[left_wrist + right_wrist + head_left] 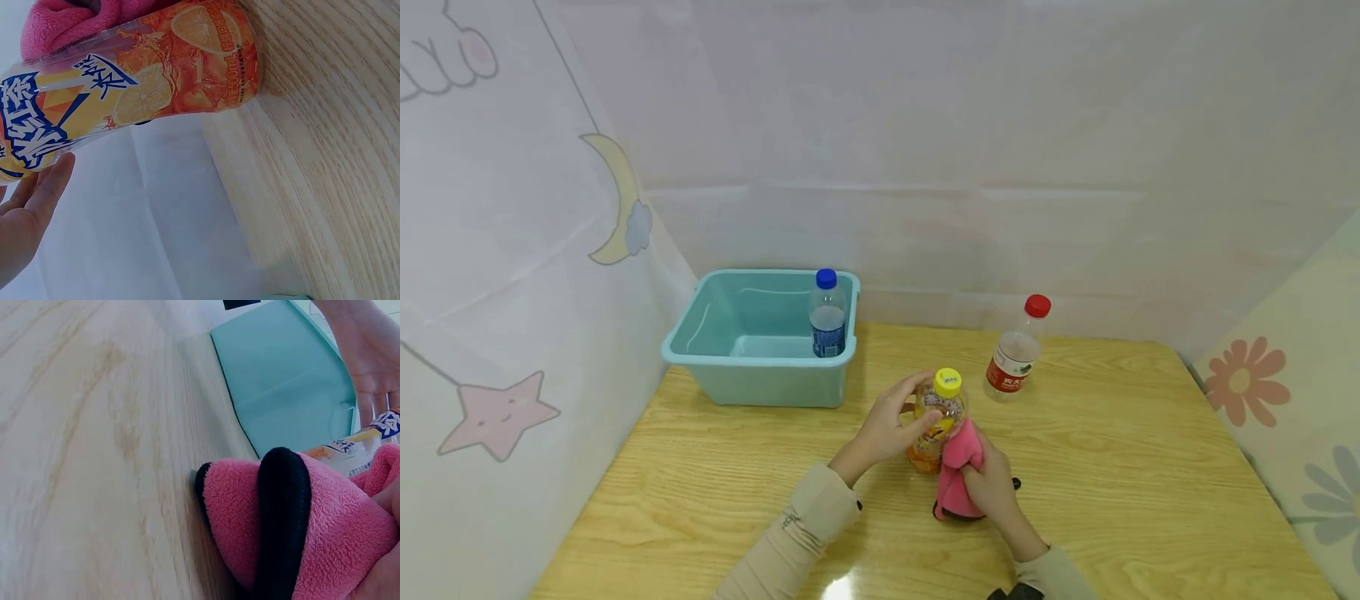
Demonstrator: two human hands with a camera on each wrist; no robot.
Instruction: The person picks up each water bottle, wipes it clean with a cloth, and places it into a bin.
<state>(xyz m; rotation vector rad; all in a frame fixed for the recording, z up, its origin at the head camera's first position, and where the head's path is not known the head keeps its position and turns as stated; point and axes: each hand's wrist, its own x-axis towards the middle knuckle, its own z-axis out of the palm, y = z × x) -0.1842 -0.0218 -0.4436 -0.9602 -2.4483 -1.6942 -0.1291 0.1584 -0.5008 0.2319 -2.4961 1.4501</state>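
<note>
An iced-tea bottle (927, 457) with a yellow cap and an orange, lemon-printed label (181, 69) stands on the table. My left hand (883, 427) holds its upper part, thumb on the near side and fingers round the far left. In my right hand (994, 485) is a bunched pink cloth (957, 487) with black edging, touching the bottle's right side. The right wrist view shows the cloth (344, 519) large, its folds hiding part of the bottle.
A light-blue plastic basin (760, 385) sits at the back left, with a blue-capped bottle (828, 321) upright inside at its right end. Behind my right hand, a red-capped water bottle (1015, 354) stands on the wooden table (1120, 467). Printed curtains hang behind and beside the table.
</note>
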